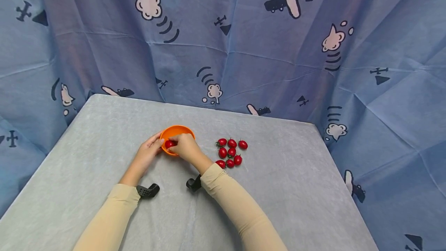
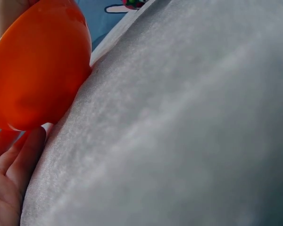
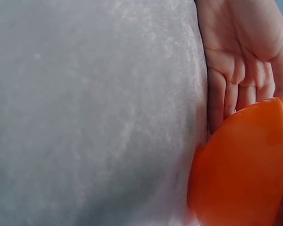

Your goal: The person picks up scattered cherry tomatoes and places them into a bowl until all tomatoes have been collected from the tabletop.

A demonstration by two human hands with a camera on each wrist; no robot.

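An orange bowl (image 1: 177, 128) stands on the cloth-covered table. My left hand (image 1: 148, 152) holds its left side, thumb by the rim and fingers along the outer wall. In the left wrist view the left fingers (image 2: 26, 155) reach the underside of the bowl (image 2: 40, 70); the right wrist view also shows them passing behind the bowl (image 3: 240, 174). Over the bowl, my right hand (image 1: 187, 148) pinches a red cherry tomato (image 1: 169, 144) between thumb and fingers. The right forearm partly covers the bowl's front right. What else lies inside the bowl is hidden.
Several cherry tomatoes (image 1: 231, 152) lie loosely grouped to the right of the bowl, some with green stems. The right sleeve passes close to the nearest ones. A blue patterned curtain (image 1: 223, 42) hangs behind the grey table (image 1: 296, 189).
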